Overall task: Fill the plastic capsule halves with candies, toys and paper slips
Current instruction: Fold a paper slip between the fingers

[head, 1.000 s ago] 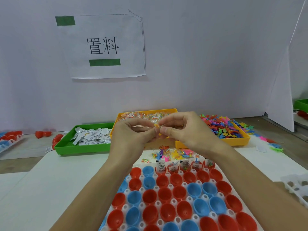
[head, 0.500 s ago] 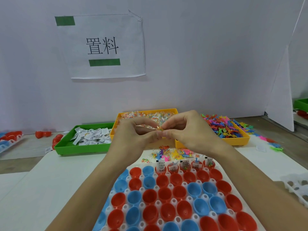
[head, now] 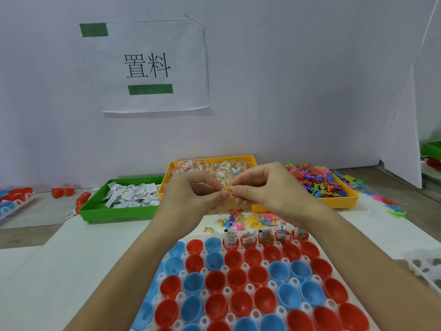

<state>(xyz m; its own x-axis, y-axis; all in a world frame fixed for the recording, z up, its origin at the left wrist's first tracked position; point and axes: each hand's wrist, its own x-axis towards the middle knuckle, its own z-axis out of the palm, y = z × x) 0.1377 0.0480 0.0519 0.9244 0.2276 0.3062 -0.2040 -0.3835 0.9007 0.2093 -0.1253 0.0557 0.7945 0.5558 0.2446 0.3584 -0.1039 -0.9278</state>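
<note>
Overhead, a wall sign (head: 152,65) reads "置料" while left hand (head: 191,194) and right hand (head: 267,187) fingers pinch a candy packet (head: 228,188).

three trays (head: 124,212), two hands (head: 191,197)

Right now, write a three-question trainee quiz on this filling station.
1. True or false: both the left hand and right hand pinch the small orange item.
2. What does the green tray hold? A) paper slips B) candies C) toys
3. Fill in: the filled capsule halves stand in the white holder's ___ row.

Key: 1 true; 2 A; 3 far.
</note>
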